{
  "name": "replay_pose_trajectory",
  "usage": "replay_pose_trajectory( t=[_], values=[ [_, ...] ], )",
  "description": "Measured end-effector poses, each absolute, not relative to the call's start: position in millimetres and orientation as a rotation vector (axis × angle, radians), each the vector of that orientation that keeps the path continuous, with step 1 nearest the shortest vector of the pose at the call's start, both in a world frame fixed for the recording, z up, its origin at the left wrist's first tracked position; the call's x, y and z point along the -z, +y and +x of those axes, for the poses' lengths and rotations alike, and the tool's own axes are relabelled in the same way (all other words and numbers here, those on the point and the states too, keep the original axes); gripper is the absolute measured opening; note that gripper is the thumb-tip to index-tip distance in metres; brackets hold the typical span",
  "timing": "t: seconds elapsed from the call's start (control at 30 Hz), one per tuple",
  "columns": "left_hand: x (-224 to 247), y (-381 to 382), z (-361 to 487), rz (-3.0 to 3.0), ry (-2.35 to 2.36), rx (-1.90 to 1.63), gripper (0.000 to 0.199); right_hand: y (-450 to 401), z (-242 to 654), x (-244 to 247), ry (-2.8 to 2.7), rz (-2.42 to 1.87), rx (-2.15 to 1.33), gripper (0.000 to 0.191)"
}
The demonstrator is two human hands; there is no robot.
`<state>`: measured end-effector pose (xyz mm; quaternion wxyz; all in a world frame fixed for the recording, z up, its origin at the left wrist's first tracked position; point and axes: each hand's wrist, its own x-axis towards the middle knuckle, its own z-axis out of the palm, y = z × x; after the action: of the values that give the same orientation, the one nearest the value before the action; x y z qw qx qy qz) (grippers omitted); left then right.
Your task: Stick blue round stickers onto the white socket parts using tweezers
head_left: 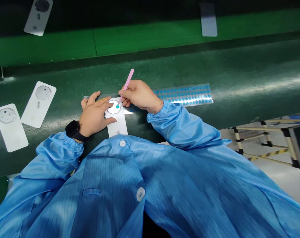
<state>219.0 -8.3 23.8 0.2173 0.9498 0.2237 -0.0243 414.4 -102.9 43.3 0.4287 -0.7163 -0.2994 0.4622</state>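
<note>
A white panel with an octagonal ring at its upper end lies on the green table in front of my body. My left hand rests over its left side, fingers spread, fingertips on the ring area. A pink stick is pinched in my right hand, its lower tip at a small blue dot inside the ring. Partly under my right wrist, a clear sheet with rows of blue dots extends to the right.
Two more white panels, one upright-angled and one nearer the edge, lie at the left. Others lie beyond the green strip, at the top left and top right. A tube-framed rack stands at the right.
</note>
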Motion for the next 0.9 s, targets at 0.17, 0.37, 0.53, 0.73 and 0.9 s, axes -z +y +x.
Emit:
replay_pose_trajectory(
  t=[0.17, 0.37, 0.53, 0.73, 0.9],
  values=[
    [-21.5, -9.2, 217.8, 2.618, 0.6, 0.019, 0.052, -104.4, 413.9, -43.3, -0.732, -1.795, -1.143, 0.034],
    [-19.1, -9.1, 215.6, 2.617, 0.574, -0.03, 0.05, -105.6, 414.2, -40.2, -0.729, -1.793, -1.146, 0.033],
    [-20.7, -8.8, 215.6, 2.629, 0.581, -0.006, 0.049, -105.2, 414.5, -40.0, -0.734, -1.794, -1.139, 0.031],
    [-22.5, -8.5, 216.3, 2.61, 0.584, 0.007, 0.05, -105.3, 414.2, -39.5, -0.743, -1.799, -1.12, 0.031],
    [-22.9, -8.6, 215.9, 2.615, 0.582, 0.006, 0.049, -105.8, 414.2, -38.8, -0.759, -1.813, -1.105, 0.03]
  ],
)
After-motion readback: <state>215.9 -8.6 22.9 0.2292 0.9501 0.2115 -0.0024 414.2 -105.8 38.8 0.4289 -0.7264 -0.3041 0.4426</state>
